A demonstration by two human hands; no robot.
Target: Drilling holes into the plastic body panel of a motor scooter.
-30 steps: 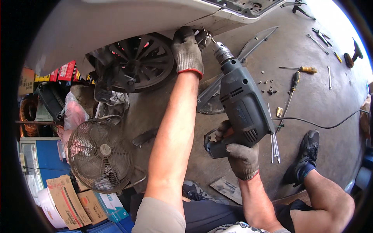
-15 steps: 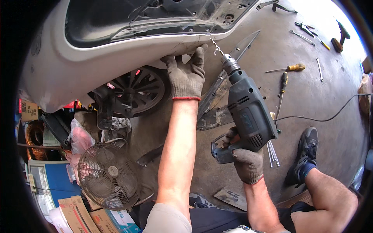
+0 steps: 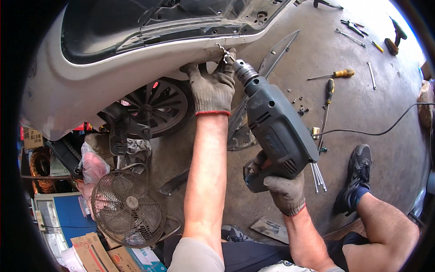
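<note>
My right hand (image 3: 287, 192), in a grey knit glove, is wrapped around the rear handle of a dark corded power drill (image 3: 282, 133). The drill tilts up and to the left. Its bit (image 3: 222, 49), with curled shavings clinging to it, lies across the lower edge of a white car body panel (image 3: 122, 75); I cannot tell if it touches. Just below the bit, my gloved left hand (image 3: 212, 90) grips that edge, with some fingertips hidden behind it. The drill chuck (image 3: 244, 71) is close beside its fingers.
A wheel (image 3: 156, 108) lies beneath the panel. At lower left stand a metal fan (image 3: 128, 208) and cardboard boxes (image 3: 93, 254). Screwdrivers (image 3: 343, 73), a wrench (image 3: 371, 75) and a cordless drill (image 3: 395, 38) lie on the floor at right. The power cord (image 3: 385, 132) trails right.
The drill has moved left and slightly up, bringing its bit over the panel's edge near my left fingers. My left hand keeps its place on the panel while the view shifts slightly.
</note>
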